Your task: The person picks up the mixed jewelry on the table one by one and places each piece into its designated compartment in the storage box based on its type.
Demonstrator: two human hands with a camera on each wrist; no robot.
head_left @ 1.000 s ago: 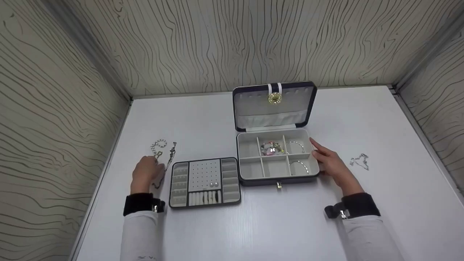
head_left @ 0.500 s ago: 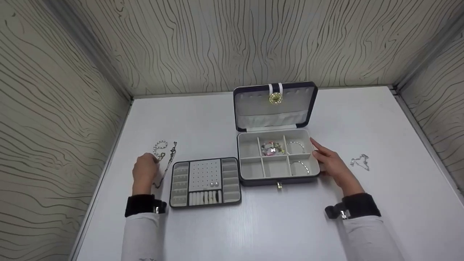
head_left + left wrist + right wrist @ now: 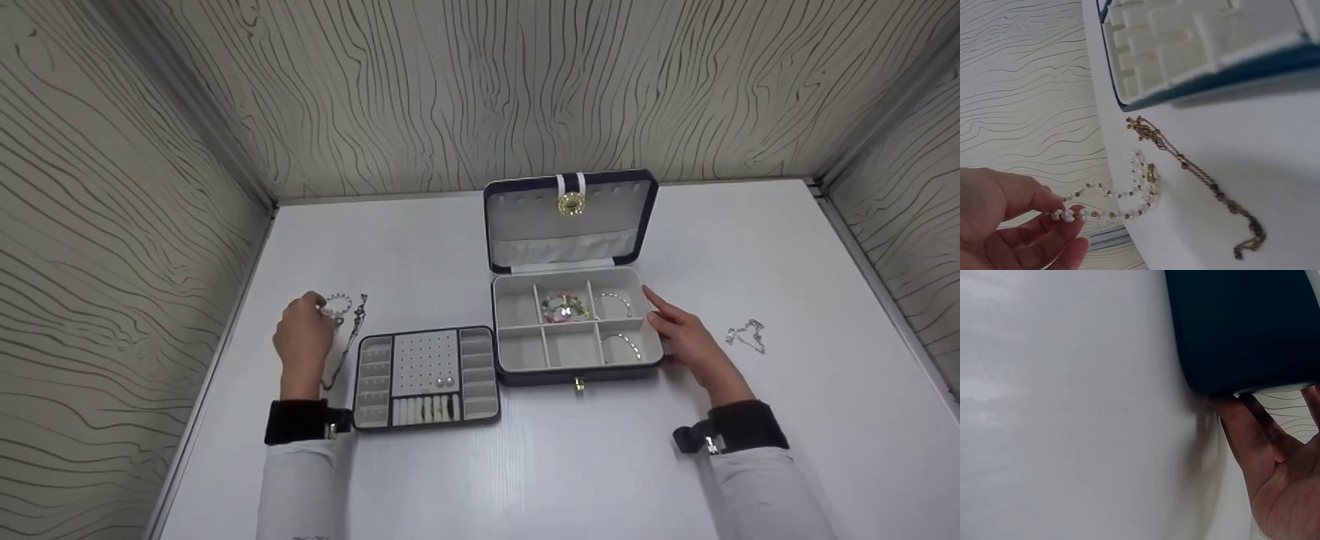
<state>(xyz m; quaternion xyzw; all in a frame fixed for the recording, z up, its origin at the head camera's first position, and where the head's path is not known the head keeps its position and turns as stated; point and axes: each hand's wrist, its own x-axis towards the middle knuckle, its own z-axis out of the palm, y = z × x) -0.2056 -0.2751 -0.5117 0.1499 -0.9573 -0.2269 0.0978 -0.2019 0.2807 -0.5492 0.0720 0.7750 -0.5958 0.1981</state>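
Observation:
My left hand (image 3: pixel 304 337) pinches a pearl bracelet (image 3: pixel 1114 215) with gold beads between thumb and fingers. In the left wrist view its strand trails from the fingertips, and its far end lies near the table. Close by lies a bronze-toned chain necklace (image 3: pixel 1202 177). My right hand (image 3: pixel 694 349) rests with extended fingers against the right side of an open dark-blue jewelry box (image 3: pixel 574 375). The right wrist view shows its fingertips touching the box's lower corner (image 3: pixel 1202 382). Inside the box, a colourful beaded bracelet (image 3: pixel 564 307) and two silvery bracelets (image 3: pixel 621 345) sit in separate compartments.
A removable jewelry tray (image 3: pixel 426 427) with a pair of pearl earrings (image 3: pixel 445 382) lies between the left hand and the box. A silvery chain (image 3: pixel 746 336) lies on the white table (image 3: pixel 795 262), right of the box. Patterned panels (image 3: pixel 465 90) stand behind and at both sides.
My left hand has moved slightly away from me, drawing the near end of the pearl bracelet up into a loop at its fingertips. The right hand and the box have stayed put.

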